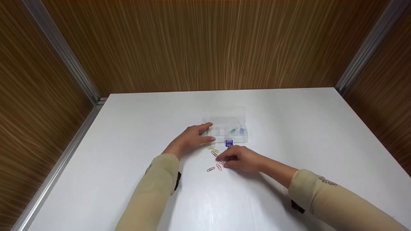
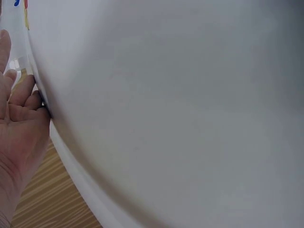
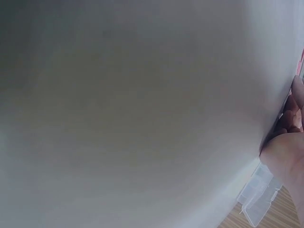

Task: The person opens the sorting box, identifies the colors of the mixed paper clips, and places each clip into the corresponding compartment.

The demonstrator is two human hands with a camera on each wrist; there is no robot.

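In the head view, a clear plastic compartment box [image 1: 219, 140] stands with its lid [image 1: 229, 113] raised at the back. Green paper clips [image 1: 233, 131] and light blue paper clips [image 1: 242, 131] lie in separate compartments. My left hand [image 1: 192, 137] rests at the box's left side, thumb and forefinger spread and touching it. My right hand [image 1: 243, 158] is low over the table, with a pink paper clip [image 1: 222, 163] between thumb and forefinger tips, which look apart. Nearby lie another pink clip [image 1: 219, 167], a dark clip [image 1: 210, 169], a reddish clip [image 1: 214, 154] and yellow clips [image 1: 211, 148].
A dark blue piece [image 1: 229, 143] sits at the box's front edge, just beyond the right hand. The white table [image 1: 289, 128] runs back to a wood-grain panel [image 1: 205, 45], with more panels left and right. Both wrist views show mostly pale tabletop.
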